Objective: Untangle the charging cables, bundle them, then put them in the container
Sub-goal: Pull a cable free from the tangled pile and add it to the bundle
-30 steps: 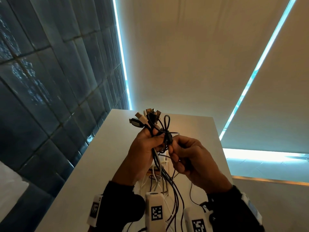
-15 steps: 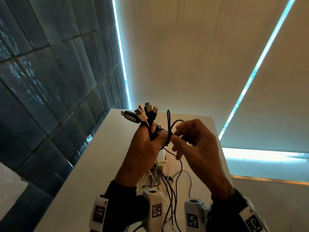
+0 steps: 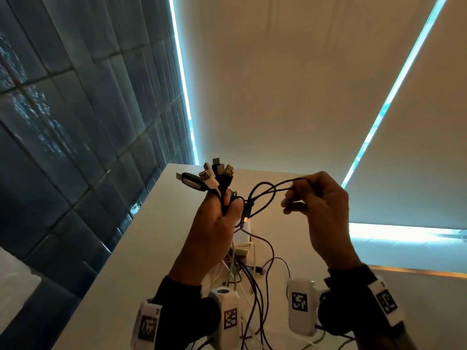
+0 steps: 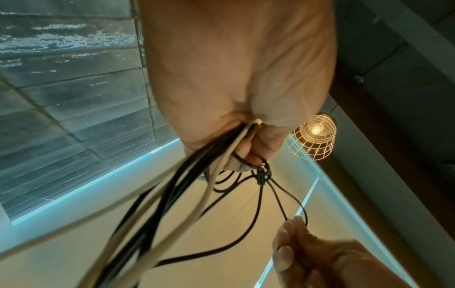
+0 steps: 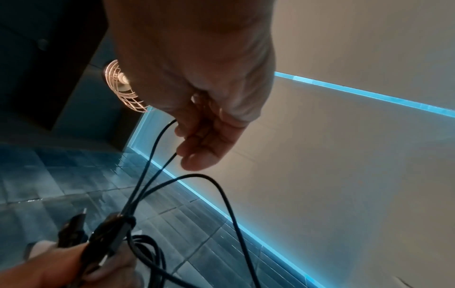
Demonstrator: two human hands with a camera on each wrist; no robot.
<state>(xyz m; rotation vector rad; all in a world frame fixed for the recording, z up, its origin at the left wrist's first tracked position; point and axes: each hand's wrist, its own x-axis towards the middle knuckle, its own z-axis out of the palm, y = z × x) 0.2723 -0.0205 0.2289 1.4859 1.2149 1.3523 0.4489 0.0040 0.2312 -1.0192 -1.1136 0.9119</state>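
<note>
Holding the charging cables [image 3: 222, 195] up over the table [image 3: 141, 248], I have their plug ends [image 3: 212, 174] fanned out above my left hand [image 3: 214, 231], whose fingers are curled tight round the gathered strands, black and white together, with the long tails hanging down from my fist toward the tabletop. My right hand [image 3: 321, 205] pinches one thin black loop [image 3: 267, 188] between thumb and fingertips [image 5: 197, 157], drawn out to the right of the bunch. These cords should be light and limp, with no stiffness to hold a shape, so I judge they will slide and spring back if my grip slackens; the thin black one looks smooth and likely slippery. Near the plugs seems the best place to hold, since the moulded ends give my fist something to stop against, and the loose loop is better taken by its bend than by a single strand. A small knot or connector [image 4: 262, 175] sits just beside my left thumb where several black strands cross; I cannot tell whether it is a true knot or only a wrap. Below my wrists, more cords lie heaped on the table around something pale [image 3: 243, 238], and I cannot make out whether that is the container. Exactly how many cables I hold is hidden inside my fist.
</note>
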